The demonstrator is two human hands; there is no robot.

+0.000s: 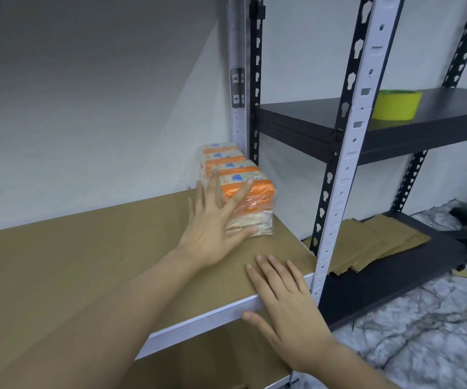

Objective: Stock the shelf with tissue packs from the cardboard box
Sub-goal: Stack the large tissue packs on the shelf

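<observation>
The tissue packs sit in a row at the far right corner of the brown shelf, lined up beside the white upright post and running back toward the wall. The left hand is spread flat against the left side of the nearest pack, fingers straight and apart, pressing rather than gripping, so this looks like the squaring-up step: nudging the row tight into the corner. The right hand lies open on the shelf's near edge by the front post, fingers relaxed and holding nothing, seemingly bracing. The cardboard box is out of sight, perhaps below the frame. Next, I'd judge, both hands must leave the shelf and go back to the box for another pack, to be set left of this row.
</observation>
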